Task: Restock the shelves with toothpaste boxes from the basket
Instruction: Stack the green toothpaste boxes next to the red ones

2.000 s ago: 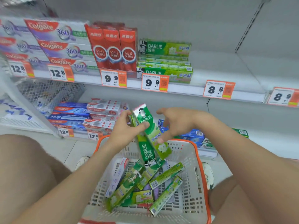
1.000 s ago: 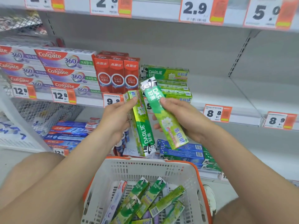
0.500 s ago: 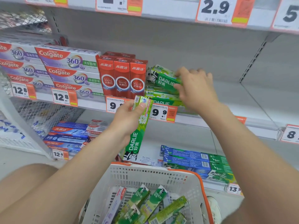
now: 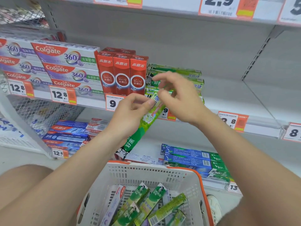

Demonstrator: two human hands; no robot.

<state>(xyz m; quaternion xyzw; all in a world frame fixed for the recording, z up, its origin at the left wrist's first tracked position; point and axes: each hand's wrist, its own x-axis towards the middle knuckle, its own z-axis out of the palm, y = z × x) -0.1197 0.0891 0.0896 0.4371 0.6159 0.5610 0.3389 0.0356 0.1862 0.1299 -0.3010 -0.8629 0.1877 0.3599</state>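
Fingers of left hand (image 4: 128, 115) clamp green box (image 4: 143, 126); right hand (image 4: 180, 98) spread; basket (image 4: 138, 175) holds more boxes (image 4: 156, 199).

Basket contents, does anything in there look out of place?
One pale lilac box lies at the left of the basket, the odd one among the jumbled green Darlie boxes.

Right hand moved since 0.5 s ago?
Yes. The right hand has left the green Darlie stack and come down-left, toward the red boxes and the box in the left hand.
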